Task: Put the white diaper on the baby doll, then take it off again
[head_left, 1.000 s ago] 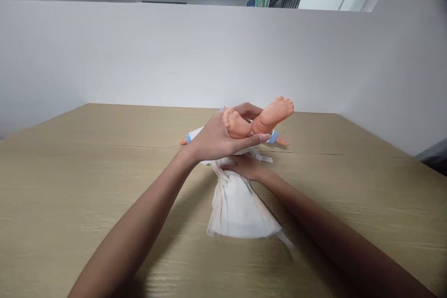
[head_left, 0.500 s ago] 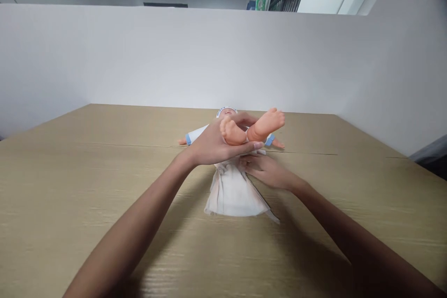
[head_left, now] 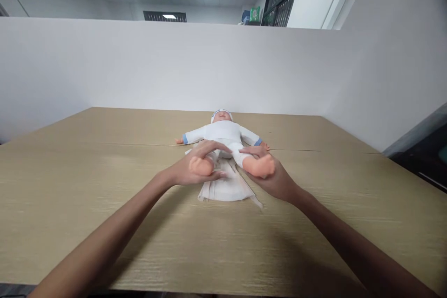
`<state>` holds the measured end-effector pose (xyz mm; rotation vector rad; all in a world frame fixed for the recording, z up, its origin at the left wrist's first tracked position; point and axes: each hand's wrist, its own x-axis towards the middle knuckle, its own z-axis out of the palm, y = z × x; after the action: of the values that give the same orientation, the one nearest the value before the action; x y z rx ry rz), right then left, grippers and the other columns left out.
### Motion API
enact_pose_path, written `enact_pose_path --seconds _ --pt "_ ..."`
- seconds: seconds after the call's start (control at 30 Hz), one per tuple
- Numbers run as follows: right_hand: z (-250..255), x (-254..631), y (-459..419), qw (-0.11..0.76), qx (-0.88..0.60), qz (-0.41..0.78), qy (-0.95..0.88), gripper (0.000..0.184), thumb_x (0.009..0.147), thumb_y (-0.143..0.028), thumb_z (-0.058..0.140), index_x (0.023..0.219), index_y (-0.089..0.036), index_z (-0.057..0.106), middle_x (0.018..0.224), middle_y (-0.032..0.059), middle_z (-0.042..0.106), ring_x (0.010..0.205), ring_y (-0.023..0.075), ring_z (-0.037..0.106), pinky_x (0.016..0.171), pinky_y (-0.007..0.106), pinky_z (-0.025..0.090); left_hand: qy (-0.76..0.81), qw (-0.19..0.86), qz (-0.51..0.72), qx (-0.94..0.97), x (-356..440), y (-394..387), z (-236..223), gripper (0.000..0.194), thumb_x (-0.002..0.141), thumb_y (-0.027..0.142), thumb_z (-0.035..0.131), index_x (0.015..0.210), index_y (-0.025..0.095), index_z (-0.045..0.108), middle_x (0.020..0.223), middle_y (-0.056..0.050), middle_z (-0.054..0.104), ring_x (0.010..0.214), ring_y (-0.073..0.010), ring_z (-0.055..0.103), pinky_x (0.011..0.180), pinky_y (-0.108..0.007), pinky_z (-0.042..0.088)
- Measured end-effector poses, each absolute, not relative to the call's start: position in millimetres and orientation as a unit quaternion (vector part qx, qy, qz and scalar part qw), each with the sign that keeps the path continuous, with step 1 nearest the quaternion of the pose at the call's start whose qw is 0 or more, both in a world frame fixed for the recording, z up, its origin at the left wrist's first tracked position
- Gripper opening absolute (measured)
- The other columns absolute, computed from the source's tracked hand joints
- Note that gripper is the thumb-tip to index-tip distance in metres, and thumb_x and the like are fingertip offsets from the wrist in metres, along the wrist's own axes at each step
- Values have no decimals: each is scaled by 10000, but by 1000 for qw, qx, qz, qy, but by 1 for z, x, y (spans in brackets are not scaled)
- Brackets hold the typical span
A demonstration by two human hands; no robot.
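Observation:
A baby doll [head_left: 223,131] in a white top with blue cuffs and a patterned cap lies on its back, arms spread, feet toward me. My left hand [head_left: 188,167] curls round the doll's leg on the left, close to the foot. Round the other leg, my right hand [head_left: 275,181] is closed, with the foot showing in front of the palm. Beneath the doll's bottom, an open white diaper [head_left: 226,191] spreads flat toward me, partly hidden by the hands and legs.
The wood-coloured table [head_left: 104,195] carries the doll, and a seam runs across it. A white partition [head_left: 209,65] stands along the back and right. At the far right is a dark object [head_left: 422,153].
My left hand held both feet raised together; now the legs are lowered and parted. My right hand has moved from the diaper to the leg on the right. The doll's head is now visible.

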<state>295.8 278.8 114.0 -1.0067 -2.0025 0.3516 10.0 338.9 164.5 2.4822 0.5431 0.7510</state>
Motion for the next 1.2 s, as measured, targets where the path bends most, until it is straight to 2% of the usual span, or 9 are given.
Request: enact_pose_path --seconds 0.17,0.23,0.4,0.53,0.67,0.97,1.07,1.13,1.2 --pt "76 335 277 271 -370 53 -887 545 932 -162 509 1422 -306 699 1467 95 651 1391 276 614 1157 476 518 172 219 227 933 -33 346 119 402 981 374 718 1349 220 672 1427 -122 698 1422 -305 592 1260 -523 434" --pt "59 343 280 241 -372 16 -897 512 947 -137 470 1346 -300 746 1437 89 685 1379 256 631 1140 454 534 159 209 211 942 -43 351 102 451 966 357 728 1389 223 655 1509 -144 659 1489 -327 545 1273 -554 424" --pt "39 352 294 245 -273 -92 -926 391 1066 -169 498 1382 -270 705 1523 68 686 1501 238 550 1251 452 456 138 147 141 969 -54 359 88 714 901 277 776 1567 282 519 1667 -93 542 1605 -337 412 1309 -564 403" --pt "42 355 296 224 -268 -90 -933 363 1118 -268 502 1446 -260 659 1594 57 638 1549 229 506 1249 416 461 153 110 105 976 -56 356 91 747 959 122 671 1636 329 432 1709 -24 499 1645 -273 359 1338 -532 384" --pt "44 354 293 224 -279 -78 -931 363 1119 -294 542 1462 -272 657 1592 53 640 1542 239 521 1231 407 483 166 106 104 975 -56 353 91 712 1020 85 592 1657 350 414 1713 4 493 1649 -241 359 1345 -502 389" --pt "47 362 295 222 -316 64 -920 466 1065 -288 668 1528 -343 655 1601 43 628 1511 248 572 1231 391 528 186 201 92 957 -57 353 96 577 1110 145 479 1636 381 462 1717 19 486 1664 -220 327 1340 -454 397" --pt "51 366 297 226 -337 164 -899 405 1120 -296 560 1496 -385 682 1612 31 616 1528 240 553 1251 412 511 222 252 109 936 -53 346 101 526 1117 171 433 1586 398 511 1662 25 552 1640 -228 375 1319 -457 416" --pt "57 364 294 232 -351 207 -883 419 1155 -287 449 1474 -396 697 1612 23 619 1527 231 553 1257 432 503 258 260 127 922 -47 339 104 448 1093 293 544 1535 364 544 1596 -18 605 1600 -285 431 1281 -497 451" --pt "62 357 289 241 -365 213 -874 423 1153 -302 437 1491 -366 683 1588 44 643 1520 241 559 1246 449 510 291 249 141 913 -38 331 105 537 974 468 744 1458 309 574 1525 -76 631 1519 -350 503 1205 -523 512"
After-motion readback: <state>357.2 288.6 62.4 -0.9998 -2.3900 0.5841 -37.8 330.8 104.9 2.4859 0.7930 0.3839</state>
